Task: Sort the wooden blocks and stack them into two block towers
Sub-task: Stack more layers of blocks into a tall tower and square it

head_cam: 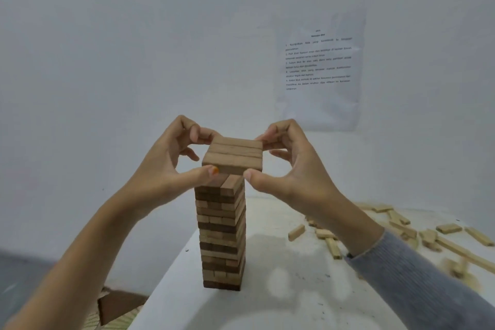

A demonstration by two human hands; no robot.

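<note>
At the centre of the frame, a three-block layer (232, 154) sits right at the top of the block tower (221, 236); whether it touches yet I cannot tell. Its long axis runs left to right, crosswise to the top blocks beneath. The left hand (171, 158) and right hand (292, 163) flank it equally close, each pinching one end, thumb in front and curled fingers behind. Loose blocks (401, 230) lie at lower right on the surface (281, 289).
</note>
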